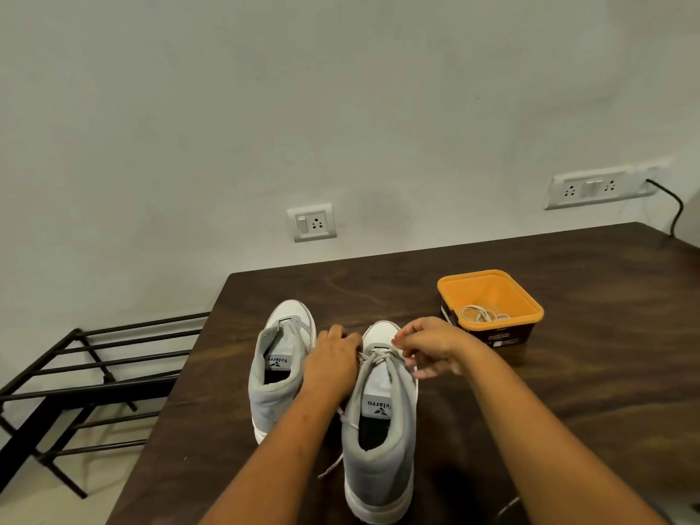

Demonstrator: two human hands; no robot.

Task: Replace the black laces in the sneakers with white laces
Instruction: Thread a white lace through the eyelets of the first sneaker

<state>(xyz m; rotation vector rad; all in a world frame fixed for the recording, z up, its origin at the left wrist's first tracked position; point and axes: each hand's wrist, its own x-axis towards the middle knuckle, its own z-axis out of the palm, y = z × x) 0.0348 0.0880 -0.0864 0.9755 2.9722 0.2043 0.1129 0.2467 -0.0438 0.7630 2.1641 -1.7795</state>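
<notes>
The right sneaker [380, 441] stands nearest on the counter [549, 392], with a white lace [373, 358] crossed over its tongue. The left hand [333, 359] pinches this lace. The right hand [428, 348] is curled at the toe, and its grip is hidden. The 2nd sneaker [276, 373] stands alongside. An orange tub [492, 293] farther back holds 1 coiled lace.

On the table [568, 392]: left sneaker [278, 377] and right sneaker [382, 449] side by side, toes toward the wall [341, 89]. Left hand [333, 358] between them, right hand [432, 346] over the right sneaker's front, both at its lace [373, 359]. Behind and right of the shoes, a tub [488, 291] with a coiled lace [483, 314] inside. Left of the table, a rack [87, 373]. On the wall behind, a socket [311, 222]; farther right, a socket strip [598, 187].
</notes>
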